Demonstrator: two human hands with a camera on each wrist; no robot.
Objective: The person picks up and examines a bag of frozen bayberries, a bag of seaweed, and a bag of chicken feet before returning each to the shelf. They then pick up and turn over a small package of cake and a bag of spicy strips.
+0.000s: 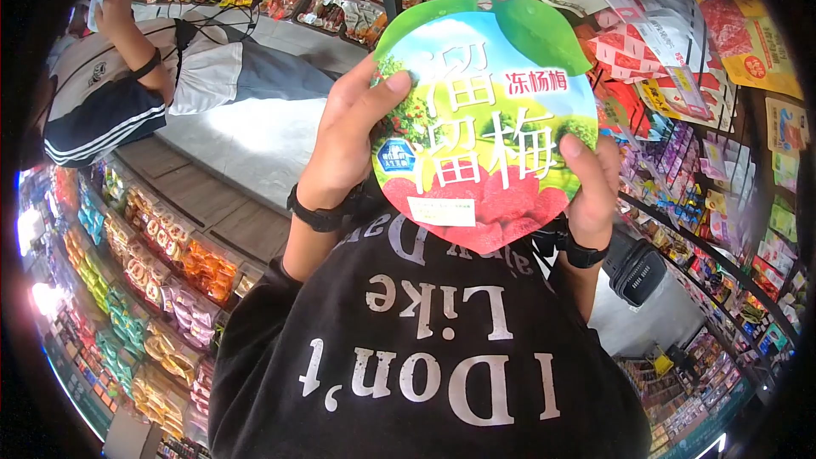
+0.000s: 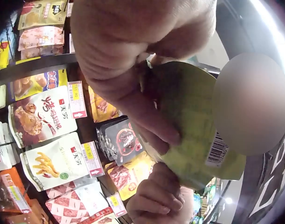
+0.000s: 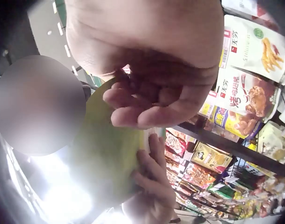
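Observation:
In the head view, a round, fruit-shaped snack bag [image 1: 489, 102] is held up in front of a black shirt [image 1: 442, 331]. It has a green leaf top and red berries printed at its lower tip. My left hand [image 1: 344, 132] grips its left edge, thumb on the front. At the lower right edge my right hand [image 1: 593, 191] pinches it, thumb also on the front. The left wrist view shows the bag's green back [image 2: 191, 107] with a barcode [image 2: 218, 149]. Fingers of both hands lie behind it, partly hidden by the bag in the head view.
Snack packs hang at the right, including a yellow one [image 1: 752, 42], with price-tag strips among them. Shelves of packaged food [image 1: 170, 255] line the left. Another person [image 1: 119, 85] stands at upper left. A black basket [image 1: 636, 272] is at lower right.

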